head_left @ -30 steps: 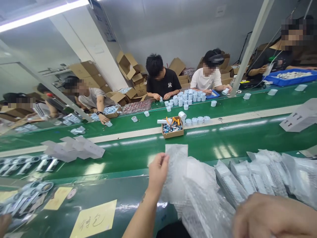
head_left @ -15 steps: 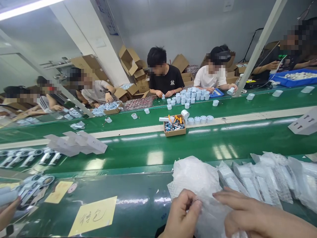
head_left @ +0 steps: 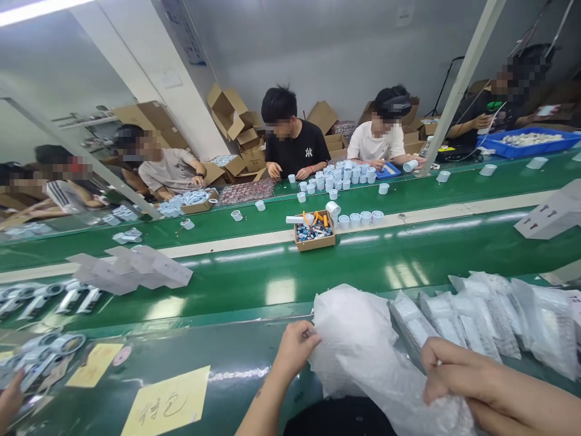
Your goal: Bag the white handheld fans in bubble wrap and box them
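Note:
A translucent white bubble-wrap bag (head_left: 358, 333) lies bunched at the near edge of the bench, between my two hands. My left hand (head_left: 297, 346) pinches its left edge with thumb and fingers. Over on the other side, my right hand (head_left: 458, 375) has its fingers curled round a crumpled part of the bag. To the right of it lie several wrapped pale-blue parts (head_left: 458, 318) in a row, each in its own clear bubble bag. What is inside the bunched bag, if anything, I cannot make out.
A yellow paper note (head_left: 167, 399) lies at the near left. A co-worker's hand (head_left: 11, 393) holds pale-blue parts there. Across the green conveyor (head_left: 254, 272) stand a small cardboard box (head_left: 315, 242) and pale-blue cups (head_left: 361, 219). Several people sit along the far side.
My left hand has moved left and up to the bag's left edge. My right hand has shifted right, its fingers now curled on the bag, which looks more stretched out.

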A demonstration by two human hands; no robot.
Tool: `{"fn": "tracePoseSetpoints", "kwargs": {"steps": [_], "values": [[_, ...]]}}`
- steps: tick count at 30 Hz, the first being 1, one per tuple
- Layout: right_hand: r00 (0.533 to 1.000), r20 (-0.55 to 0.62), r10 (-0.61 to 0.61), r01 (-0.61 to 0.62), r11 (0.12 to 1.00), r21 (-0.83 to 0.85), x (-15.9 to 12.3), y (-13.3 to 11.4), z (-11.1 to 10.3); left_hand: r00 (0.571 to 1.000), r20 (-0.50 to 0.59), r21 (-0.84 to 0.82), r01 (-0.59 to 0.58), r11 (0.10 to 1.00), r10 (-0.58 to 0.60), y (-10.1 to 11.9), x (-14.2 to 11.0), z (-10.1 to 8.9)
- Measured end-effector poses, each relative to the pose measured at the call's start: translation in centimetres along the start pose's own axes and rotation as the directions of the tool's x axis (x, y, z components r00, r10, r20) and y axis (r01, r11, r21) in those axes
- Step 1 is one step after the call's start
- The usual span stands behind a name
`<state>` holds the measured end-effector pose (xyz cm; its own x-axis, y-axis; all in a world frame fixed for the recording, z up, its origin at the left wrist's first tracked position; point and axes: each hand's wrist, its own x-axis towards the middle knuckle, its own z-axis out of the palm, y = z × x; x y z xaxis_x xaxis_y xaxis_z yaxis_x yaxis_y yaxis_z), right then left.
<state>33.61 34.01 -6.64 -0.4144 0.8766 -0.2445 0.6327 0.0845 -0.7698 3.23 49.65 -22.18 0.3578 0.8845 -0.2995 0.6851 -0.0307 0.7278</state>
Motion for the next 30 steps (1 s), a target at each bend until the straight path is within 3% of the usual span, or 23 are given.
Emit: {"fn": "tracePoseSetpoints", "kwargs": {"steps": [3, 5, 7, 9, 11, 12, 14, 15, 16, 17, 20, 21, 22, 23, 24, 25, 26, 27, 30], "values": [[1.0, 0.006, -0.007, 0.007, 0.999, -0.031, 0.9, -1.5, -0.4, 0.99, -0.065, -0.08, -0.134, 0.988, 0.129, 2.2, -1.0, -2.3], [0.998, 0.059, -0.032, 0.038, 0.995, -0.094, 2.3, -2.7, 0.0, 0.974, -0.048, -0.065, -0.224, 0.972, 0.221, 4.4, -1.7, -3.6], [0.991, 0.089, -0.101, 0.116, 0.975, -0.188, 4.1, -3.7, 0.9, 0.937, 0.057, -0.066, -0.342, 0.937, 0.345, 6.9, -2.6, -4.3], [0.977, 0.089, -0.192, 0.21, 0.935, -0.287, 5.9, -4.2, 2.2, 0.866, 0.215, -0.162, -0.424, 0.891, 0.451, 9.0, -3.5, -4.3], [0.969, 0.077, -0.236, 0.248, 0.899, -0.362, 7.2, -4.3, 3.4, 0.822, 0.321, -0.368, -0.351, 0.861, 0.471, 10.1, -4.1, -3.4], [0.971, 0.057, -0.233, 0.237, 0.888, -0.394, 7.6, -4.1, 3.8, 0.836, 0.32, -0.494, -0.253, 0.832, 0.445, 10.2, -4.4, -2.6], [0.976, -0.004, -0.217, 0.194, 0.881, -0.431, 7.6, -3.7, 4.1, 0.9, 0.26, -0.724, -0.058, 0.687, 0.35, 9.4, -4.6, -0.7], [0.976, -0.04, -0.214, 0.176, 0.885, -0.431, 7.2, -3.3, 4.0, 0.915, 0.252, -0.796, 0.011, 0.605, 0.314, 8.6, -4.7, 0.3], [0.975, -0.076, -0.208, 0.159, 0.896, -0.414, 6.6, -2.8, 3.8, 0.902, 0.296, -0.827, 0.076, 0.558, 0.315, 7.8, -4.7, 1.3], [0.974, -0.117, -0.195, 0.138, 0.914, -0.381, 5.8, -2.2, 3.6, 0.849, 0.396, -0.814, 0.148, 0.562, 0.351, 6.9, -4.7, 2.0], [0.96, -0.273, -0.058, -0.009, 0.972, -0.236, 2.6, 0.5, 2.7, 0.501, 0.764, -0.585, 0.272, 0.764, 0.406, 4.7, -3.3, 2.5], [0.946, -0.324, 0.007, -0.07, 0.981, -0.184, 1.5, 1.5, 2.3, 0.478, 0.795, -0.535, 0.264, 0.803, 0.372, 4.3, -2.3, 2.3], [0.929, -0.365, 0.058, -0.115, 0.984, -0.136, 0.5, 2.4, 2.0, 0.557, 0.768, -0.515, 0.244, 0.822, 0.316, 4.0, -1.0, 2.0], [0.918, -0.384, 0.094, -0.141, 0.985, -0.096, -0.3, 3.1, 1.6, 0.705, 0.672, -0.506, 0.213, 0.836, 0.227, 3.9, 0.6, 1.8], [0.919, -0.379, 0.111, -0.144, 0.988, -0.061, -0.8, 3.5, 1.2, 0.85, 0.515, -0.484, 0.183, 0.856, 0.109, 4.0, 2.3, 1.8], [0.93, -0.35, 0.109, -0.127, 0.991, -0.029, -1.0, 3.6, 0.8, 0.944, 0.33, -0.443, 0.164, 0.881, -0.01, 4.1, 4.0, 2.0], [0.949, -0.301, 0.092, -0.097, 0.995, -0.002, -0.9, 3.5, 0.4, 0.981, 0.168, -0.386, 0.159, 0.909, -0.1, 4.2, 5.5, 2.3], [0.967, -0.246, 0.07, -0.065, 0.997, 0.029, -0.5, 3.1, 0.1, 0.986, 0.066, -0.331, 0.166, 0.929, -0.153, 4.4, 6.7, 2.8], [0.995, -0.099, 0.017, -0.003, 0.99, 0.141, 1.3, 2.0, -0.6, 0.986, 0.014, -0.294, 0.161, 0.942, -0.164, 4.9, 8.3, 4.2]]}}
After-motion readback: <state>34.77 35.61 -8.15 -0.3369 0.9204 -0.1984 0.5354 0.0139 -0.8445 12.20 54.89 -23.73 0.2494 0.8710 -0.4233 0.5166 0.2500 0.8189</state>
